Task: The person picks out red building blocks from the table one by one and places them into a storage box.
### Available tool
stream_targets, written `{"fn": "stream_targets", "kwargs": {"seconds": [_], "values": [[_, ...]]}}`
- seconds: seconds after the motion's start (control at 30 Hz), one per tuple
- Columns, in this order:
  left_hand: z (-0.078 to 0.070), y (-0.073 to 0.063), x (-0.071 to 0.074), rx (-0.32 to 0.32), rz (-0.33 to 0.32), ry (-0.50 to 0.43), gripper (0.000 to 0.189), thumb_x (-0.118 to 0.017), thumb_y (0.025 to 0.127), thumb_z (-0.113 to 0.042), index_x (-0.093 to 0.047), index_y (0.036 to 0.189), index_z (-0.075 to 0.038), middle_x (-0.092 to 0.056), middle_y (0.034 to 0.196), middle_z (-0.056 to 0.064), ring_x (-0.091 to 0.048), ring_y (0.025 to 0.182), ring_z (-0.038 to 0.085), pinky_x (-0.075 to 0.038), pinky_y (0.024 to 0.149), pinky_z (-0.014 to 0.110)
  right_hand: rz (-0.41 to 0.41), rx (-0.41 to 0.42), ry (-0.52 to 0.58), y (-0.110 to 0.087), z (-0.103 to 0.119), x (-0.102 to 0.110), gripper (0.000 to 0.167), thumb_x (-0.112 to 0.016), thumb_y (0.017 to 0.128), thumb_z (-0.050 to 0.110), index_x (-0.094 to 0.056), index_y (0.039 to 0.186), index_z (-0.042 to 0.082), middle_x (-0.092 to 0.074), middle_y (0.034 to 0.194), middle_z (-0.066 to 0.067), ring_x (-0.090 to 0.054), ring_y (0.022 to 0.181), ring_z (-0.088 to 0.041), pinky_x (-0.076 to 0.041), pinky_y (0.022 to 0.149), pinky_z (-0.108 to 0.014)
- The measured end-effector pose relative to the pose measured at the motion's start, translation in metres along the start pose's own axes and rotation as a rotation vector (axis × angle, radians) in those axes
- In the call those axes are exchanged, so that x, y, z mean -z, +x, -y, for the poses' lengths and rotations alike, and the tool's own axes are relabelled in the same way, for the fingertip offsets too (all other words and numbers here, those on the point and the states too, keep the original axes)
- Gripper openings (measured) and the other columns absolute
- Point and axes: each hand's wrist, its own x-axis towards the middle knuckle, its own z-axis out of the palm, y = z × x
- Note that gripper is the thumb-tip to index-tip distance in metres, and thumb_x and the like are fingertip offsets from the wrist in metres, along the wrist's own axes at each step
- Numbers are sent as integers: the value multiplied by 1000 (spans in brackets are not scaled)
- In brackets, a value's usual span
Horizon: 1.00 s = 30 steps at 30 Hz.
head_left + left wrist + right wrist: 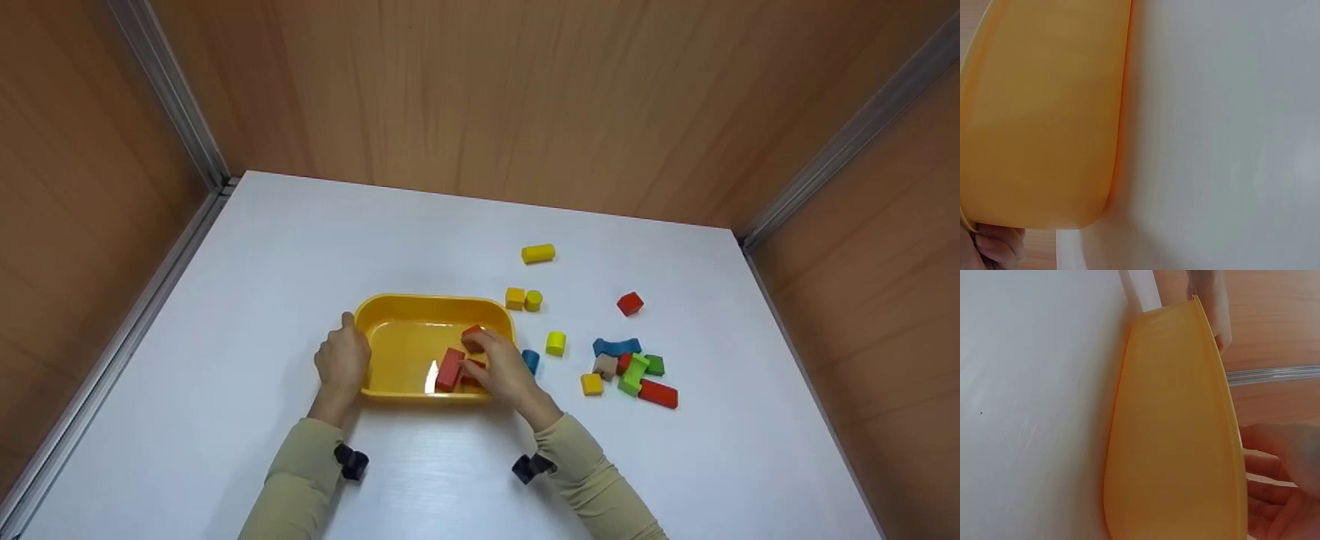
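A yellow plastic tray [405, 352] sits at the middle of the white table. My left hand [343, 358] grips its left rim; in the left wrist view the curled fingertips [999, 244] show at the tray's end. My right hand [506, 371] reaches over the right side into the tray, thumb and fingers apart with a gap between them. Inside, a long red block [450, 370] lies left of the thumb, another red block [472, 330] is by the fingers, and a third is partly hidden under the thumb. The right wrist view shows the fingers [1266, 467] behind the tray wall.
Right of the tray lie a blue cylinder [531, 361], yellow cylinders [556, 343] and a yellow cube [514, 298]. Farther right is a cluster with a blue arched block [616, 347], a green block [634, 374] and a red block [658, 394]. Wooden panels [465, 97] enclose the table.
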Motion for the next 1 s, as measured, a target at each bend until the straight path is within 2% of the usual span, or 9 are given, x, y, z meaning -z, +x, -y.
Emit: {"fn": "stream_targets", "kwargs": {"seconds": [0.13,0.37,0.5,0.7,1.0], "values": [[0,0,0,1,-6,-2,29,-40,90,-7,-40,115,7,-57,67,16,-49,49,22,-41,44,35,-67,37,48,-5,-5,4,28,-63,82,11,-57,108,2,-58,103,-9,-53,91,-25,-44,81,-34],[0,-2,0,-34,-17,-9,29,-41,89,-5,-40,115,8,-55,63,15,-49,46,22,-42,43,35,-192,112,10,-16,-19,14,23,-64,79,6,-60,100,-2,-60,94,-14,-56,81,-27,-48,71,-36],[0,-1,0,-24,-10,-10,29,-41,90,-6,-40,115,7,-56,65,16,-51,48,23,-43,44,37,-217,83,16,-24,-29,21,23,-65,79,5,-61,100,-3,-60,91,-14,-55,77,-24,-49,68,-33],[0,0,-1,2,8,5,28,-41,90,-7,-40,114,6,-58,69,17,-52,50,24,-44,46,38,-227,14,-16,-37,-44,33,24,-65,78,5,-61,102,0,-60,90,-7,-54,76,-14,-48,70,-26],[1,0,0,8,1,8,27,-40,90,-8,-41,113,6,-58,71,19,-53,52,25,-43,46,40,-283,-76,-78,-53,-63,49,24,-67,77,5,-63,100,3,-60,86,-6,-52,74,-17,-48,68,-27]]}}
